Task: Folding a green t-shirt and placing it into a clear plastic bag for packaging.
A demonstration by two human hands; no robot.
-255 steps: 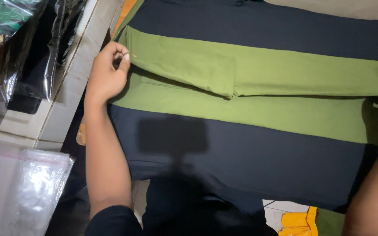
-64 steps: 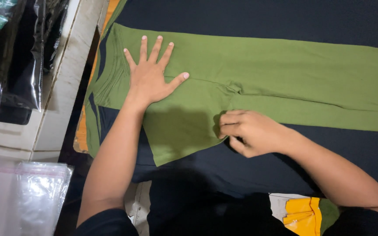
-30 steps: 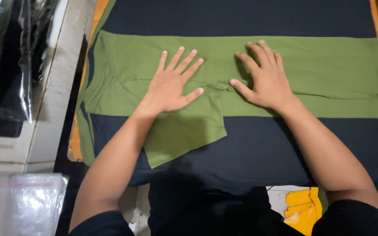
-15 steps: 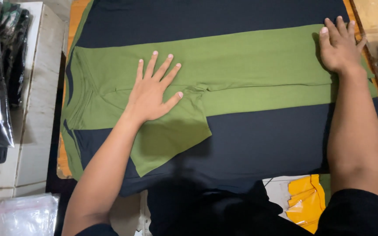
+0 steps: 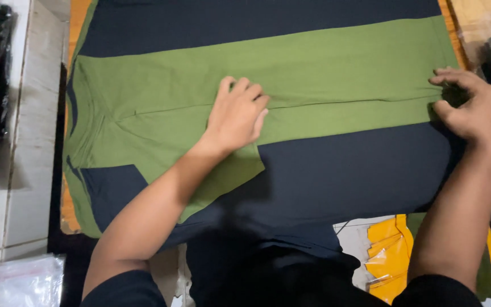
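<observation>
Curled since half a second ago: left hand [image 5: 237, 113], earlier flat with spread fingers, now bunched, knuckles pressed on the olive-green knit shirt [image 5: 325, 68] at its middle. Right hand [image 5: 470, 105] shifted down the shirt's right end; fingers pinched on the soft hem there. Shirt is laid flat as a long band across a smooth dark-navy board [image 5: 348, 170], short sleeve angled toward the near edge. Crinkled yellow packets [image 5: 390, 250] noted below the board's near-right corner.

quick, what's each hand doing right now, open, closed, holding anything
Left hand: fingers curled, pressing on the middle of the olive green cotton shirt; grip cannot be told.
Right hand: closed, pinching the shirt's bottom hem.
</observation>
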